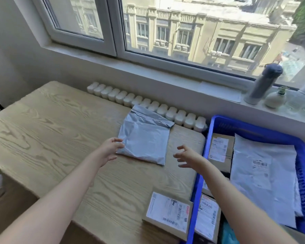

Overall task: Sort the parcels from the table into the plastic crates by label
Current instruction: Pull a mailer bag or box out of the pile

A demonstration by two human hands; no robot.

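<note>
A grey plastic mailer parcel (144, 136) lies on the wooden table (51, 131), with no label showing on its upper face. My left hand (111, 149) touches the mailer's near left corner with its fingertips. My right hand (187, 156) hovers to the right of the mailer, fingers spread and loosely curled, holding nothing. A brown cardboard parcel (169, 213) with a white label lies at the table's near right edge. The blue plastic crate (218, 123) on the right holds a large white mailer (262, 176) and labelled cardboard boxes (218, 150).
A white radiator (148, 103) runs behind the table under the windowsill. On the sill stand a grey bottle (262, 83) and a small round vase (275, 98). Something teal shows below the crate at the bottom edge.
</note>
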